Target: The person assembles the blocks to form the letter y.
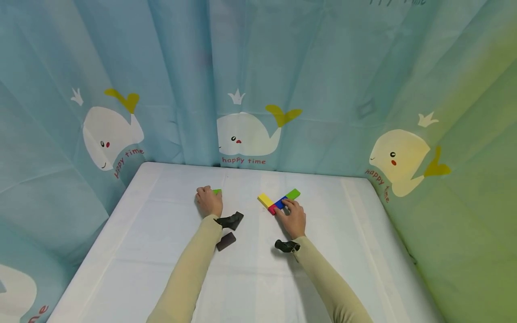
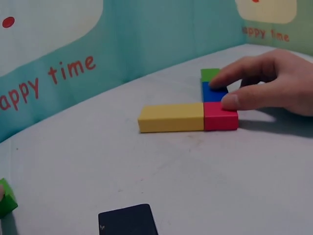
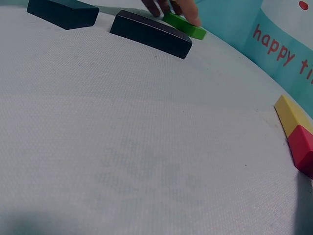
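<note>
My left hand (image 1: pixel 209 202) grips a green block (image 1: pixel 217 191) at the table's left side, and the hand covers much of it. In the right wrist view, that hand's thumb lies against the green block (image 3: pixel 188 27). My right hand (image 1: pixel 294 217) rests its fingertips on a V-shaped row of blocks. Its thumb is on the red block (image 2: pixel 220 117) and its index finger on the blue block (image 2: pixel 212 93). A yellow block (image 2: pixel 171 118) adjoins the red one. Beyond the blue block lies another green block (image 1: pixel 293 194), end to end with it.
Two dark blocks lie near my left wrist: one (image 1: pixel 226 241) beside the sleeve, the other (image 1: pixel 238 220) partly behind the black wrist camera (image 1: pixel 228 221). The white table (image 1: pixel 250 287) meets a blue whale-print curtain (image 1: pixel 250 54) at its back edge.
</note>
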The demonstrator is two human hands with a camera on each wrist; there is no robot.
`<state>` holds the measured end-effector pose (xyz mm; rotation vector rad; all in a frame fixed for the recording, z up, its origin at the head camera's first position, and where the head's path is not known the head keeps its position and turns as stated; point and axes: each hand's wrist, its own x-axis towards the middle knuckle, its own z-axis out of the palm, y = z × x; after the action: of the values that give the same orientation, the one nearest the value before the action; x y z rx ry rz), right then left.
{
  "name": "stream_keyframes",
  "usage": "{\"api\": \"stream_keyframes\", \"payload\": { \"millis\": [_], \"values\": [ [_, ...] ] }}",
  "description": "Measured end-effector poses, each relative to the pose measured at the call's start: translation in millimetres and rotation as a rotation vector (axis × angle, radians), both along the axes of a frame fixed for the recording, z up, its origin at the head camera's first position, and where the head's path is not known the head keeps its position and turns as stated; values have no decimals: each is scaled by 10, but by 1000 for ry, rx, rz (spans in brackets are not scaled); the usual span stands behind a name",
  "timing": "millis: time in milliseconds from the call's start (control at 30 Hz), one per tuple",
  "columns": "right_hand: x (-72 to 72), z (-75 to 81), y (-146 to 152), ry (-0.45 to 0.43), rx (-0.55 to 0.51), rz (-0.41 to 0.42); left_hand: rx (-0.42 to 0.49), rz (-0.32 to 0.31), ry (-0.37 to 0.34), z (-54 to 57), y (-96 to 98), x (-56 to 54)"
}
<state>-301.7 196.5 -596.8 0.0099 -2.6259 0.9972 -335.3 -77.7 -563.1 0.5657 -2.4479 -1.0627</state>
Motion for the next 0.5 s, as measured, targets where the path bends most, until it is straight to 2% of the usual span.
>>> {"api": "stream_keyframes", "payload": {
  "millis": [133,233,400,500],
  "values": [
    [-5,-6,16,-6,5,0,88,-126,28,-5,10,-24],
    [-8,-16,23,-9,7,-1,139,-186,43,-14,39,-31],
    [-3,-16,20,-4,2,3,141,-208,67,-43,96,-42],
    [-1,-13,12,-5,2,4,73,-177,73,-55,115,-47]
  ]
}}
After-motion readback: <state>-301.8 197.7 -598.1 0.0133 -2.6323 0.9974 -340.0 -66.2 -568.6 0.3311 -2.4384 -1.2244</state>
